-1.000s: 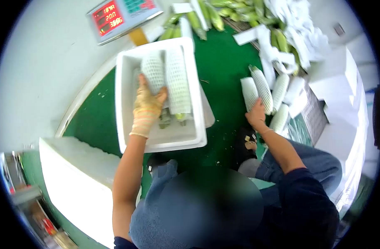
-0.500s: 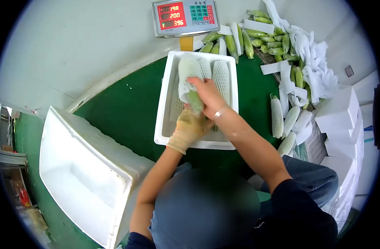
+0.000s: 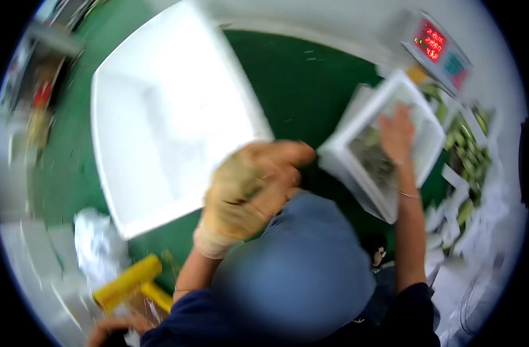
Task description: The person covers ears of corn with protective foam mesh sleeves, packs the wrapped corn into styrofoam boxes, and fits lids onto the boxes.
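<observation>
My left hand [image 3: 247, 194], in a tan glove with bare fingertips, is raised beside the large white foam box [image 3: 154, 115]. Its fingers look bent and bunched, but motion smears them and I cannot tell whether they hold anything. My right hand [image 3: 398, 133] is bare and reaches into the smaller white foam box [image 3: 348, 153], fingers stretched out and apart over the contents. Blur hides most of what lies inside; pale net-covered shapes and a darker patch show. The smaller box appears slanted in this view.
A scale [image 3: 437, 49] with a red display stands behind the small box. Corn cobs [image 3: 469, 150] and white foam sleeves [image 3: 455, 179] lie at the right. Lower left are a yellow tool [image 3: 128, 283], a plastic bag [image 3: 99, 243] and another person's hand [image 3: 120, 327].
The view has swung left. My left hand has left the small box and moved toward the large one. The net-covered corn cob is no longer in my hands; my right hand stays at the small box.
</observation>
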### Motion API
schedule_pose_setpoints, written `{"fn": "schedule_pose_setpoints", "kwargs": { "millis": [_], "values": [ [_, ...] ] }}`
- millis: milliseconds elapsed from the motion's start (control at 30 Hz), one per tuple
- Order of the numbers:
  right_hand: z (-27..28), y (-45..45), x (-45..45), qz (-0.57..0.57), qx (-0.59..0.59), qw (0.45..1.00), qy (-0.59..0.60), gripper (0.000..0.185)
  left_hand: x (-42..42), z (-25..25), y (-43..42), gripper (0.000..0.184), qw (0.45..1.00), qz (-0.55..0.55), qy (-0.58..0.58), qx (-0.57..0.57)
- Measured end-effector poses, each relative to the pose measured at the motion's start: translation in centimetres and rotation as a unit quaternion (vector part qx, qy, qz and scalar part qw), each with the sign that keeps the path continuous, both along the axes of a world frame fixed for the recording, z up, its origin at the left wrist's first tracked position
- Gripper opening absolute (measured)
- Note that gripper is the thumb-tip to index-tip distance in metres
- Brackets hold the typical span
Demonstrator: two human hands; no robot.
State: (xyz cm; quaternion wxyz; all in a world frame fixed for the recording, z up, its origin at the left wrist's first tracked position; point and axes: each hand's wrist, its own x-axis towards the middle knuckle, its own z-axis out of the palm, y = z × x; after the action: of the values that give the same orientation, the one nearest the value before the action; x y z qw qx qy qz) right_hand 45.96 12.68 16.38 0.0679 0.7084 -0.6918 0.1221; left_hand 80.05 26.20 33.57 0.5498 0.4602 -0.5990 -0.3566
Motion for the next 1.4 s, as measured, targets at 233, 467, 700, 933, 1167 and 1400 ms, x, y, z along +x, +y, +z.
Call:
{"fn": "schedule_pose_setpoints", "kwargs": {
  "millis": [233,467,700,933,1167,1400],
  "values": [
    [9.2,8.7,-2.6,0.046,0.021,0.925,-0.376,0.034,19.9,-6.8,-5.4,0.049,0.845,0.104,-0.423,0.308],
    [11.3,13.5,-1.5,0.039,0.209,0.922,-0.323,0.014,16.4,-25.8,-7.9,0.094,0.702,-0.353,-0.610,0.097],
    [18.9,21.6,-5.4,0.034,0.257,0.934,-0.246,0.014,20.7,-28.9,-6.6,0.098,0.837,-0.067,-0.475,0.263],
    [24.5,29.4,-8.5,-0.175,0.184,0.895,-0.367,0.012,11.6,4.4,-10.3,0.117,0.932,-0.204,-0.291,0.071],
    [18.2,27.5,-6.0,-0.125,0.191,0.742,-0.630,0.019,-17.9,3.3,-14.5,0.095,0.627,-0.674,-0.378,0.102],
    [15.2,32.6,-7.1,-0.141,0.203,0.836,-0.490,0.019,-23.6,-3.8,-15.6,0.037,0.538,-0.607,-0.574,-0.118]
  ]
}}
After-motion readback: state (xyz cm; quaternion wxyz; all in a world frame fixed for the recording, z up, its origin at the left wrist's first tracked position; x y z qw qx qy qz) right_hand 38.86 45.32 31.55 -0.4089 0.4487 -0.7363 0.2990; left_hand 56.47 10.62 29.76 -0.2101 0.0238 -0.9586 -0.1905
